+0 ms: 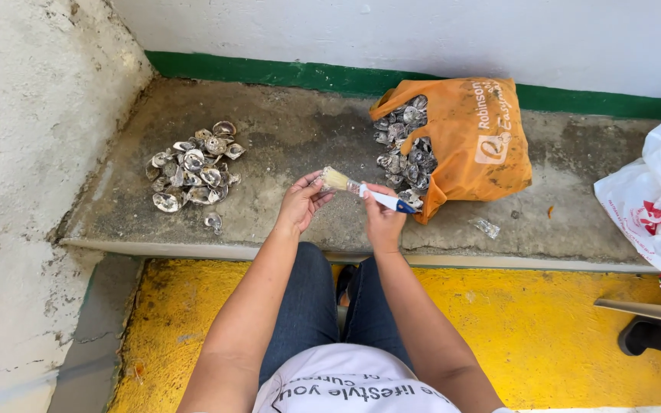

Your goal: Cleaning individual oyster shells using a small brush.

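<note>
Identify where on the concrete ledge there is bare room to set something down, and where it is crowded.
Bare concrete lies between the shell pile and the orange bag, behind the hands, and between that bag and the white bag. Crowded: around the pile and the orange bag's spilling mouth.

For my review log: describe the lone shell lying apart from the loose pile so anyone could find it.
On the grey concrete ledge, find the loose shell pile on its left side. Just below the pile, nearer the ledge's front edge, lies the single shell, the only one separated from the heap.

Paintbrushes I count: one paintbrush
Bags I see: two, an orange bag and a white plastic bag
Shell heaps: two, a loose shell pile and shells in the orange bag
Single shells too many for me to count
</note>
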